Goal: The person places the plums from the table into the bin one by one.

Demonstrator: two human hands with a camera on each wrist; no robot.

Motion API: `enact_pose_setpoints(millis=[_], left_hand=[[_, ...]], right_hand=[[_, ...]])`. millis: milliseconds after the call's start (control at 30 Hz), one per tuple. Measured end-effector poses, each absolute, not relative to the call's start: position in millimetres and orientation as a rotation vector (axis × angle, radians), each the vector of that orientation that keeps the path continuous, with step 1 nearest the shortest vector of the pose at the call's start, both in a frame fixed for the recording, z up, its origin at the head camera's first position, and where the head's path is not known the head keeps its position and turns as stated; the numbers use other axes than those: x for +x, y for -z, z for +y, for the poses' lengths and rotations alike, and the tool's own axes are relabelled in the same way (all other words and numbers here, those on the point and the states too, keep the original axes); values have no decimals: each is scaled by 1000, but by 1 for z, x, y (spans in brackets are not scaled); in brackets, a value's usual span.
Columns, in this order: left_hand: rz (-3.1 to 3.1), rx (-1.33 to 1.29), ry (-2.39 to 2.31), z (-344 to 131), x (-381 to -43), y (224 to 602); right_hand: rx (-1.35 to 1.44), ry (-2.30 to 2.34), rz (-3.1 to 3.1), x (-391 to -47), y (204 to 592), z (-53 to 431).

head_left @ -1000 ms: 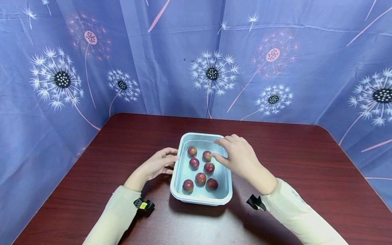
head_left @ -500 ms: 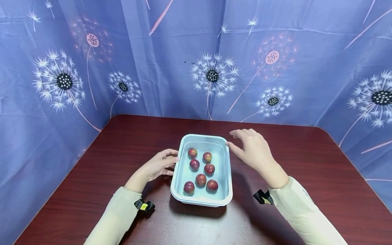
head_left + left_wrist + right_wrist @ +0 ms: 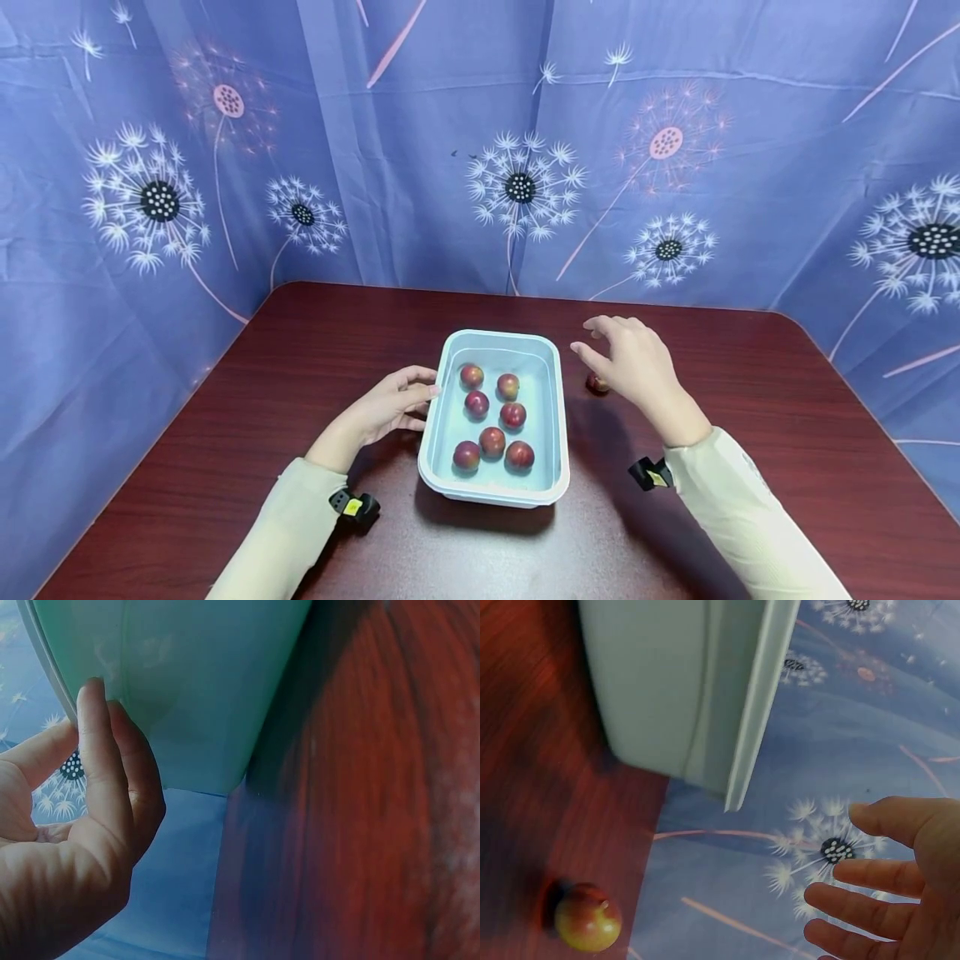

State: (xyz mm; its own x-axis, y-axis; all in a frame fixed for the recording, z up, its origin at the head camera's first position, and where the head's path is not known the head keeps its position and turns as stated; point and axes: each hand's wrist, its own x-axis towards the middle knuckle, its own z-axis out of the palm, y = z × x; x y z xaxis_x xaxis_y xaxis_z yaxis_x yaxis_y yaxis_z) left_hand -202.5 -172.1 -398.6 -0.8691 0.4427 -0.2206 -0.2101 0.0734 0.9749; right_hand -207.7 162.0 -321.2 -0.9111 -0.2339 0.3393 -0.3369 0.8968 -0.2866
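Several red-and-yellow plums point(image 3: 492, 442) lie loose inside a pale blue plastic tub point(image 3: 492, 498). My left hand point(image 3: 387, 407) is at the tub's left side, thumb at the rim and fingers against the outer wall. The left wrist view shows those bent fingers point(image 3: 101, 765) on the tub's wall point(image 3: 202, 690). To the right of the tub, apart from it, my right hand point(image 3: 637, 367) hovers with spread, slightly bent fingers and holds nothing. Partly hidden by that hand, one more plum point(image 3: 597, 383) rests on the table; the right wrist view shows this plum point(image 3: 589, 917) fully.
The dark red wooden table point(image 3: 360, 325) runs back to a blue curtain point(image 3: 420, 167) with dandelion prints, which also hangs along both sides. Black wrist cameras point(image 3: 356, 507) sit at the cuffs.
My right hand has moved right, from over the tub to beside it, and the plum on the table has come into view. A near-left plum in the tub has shifted slightly right. The left hand stays put.
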Motion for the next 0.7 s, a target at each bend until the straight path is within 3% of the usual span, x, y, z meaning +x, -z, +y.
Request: enact_pose_setpoints(millis=[700], left_hand=[[1895,226,-1846,-172,-203,400]], right_hand=[[325,-436,-2949,-229,348,186]])
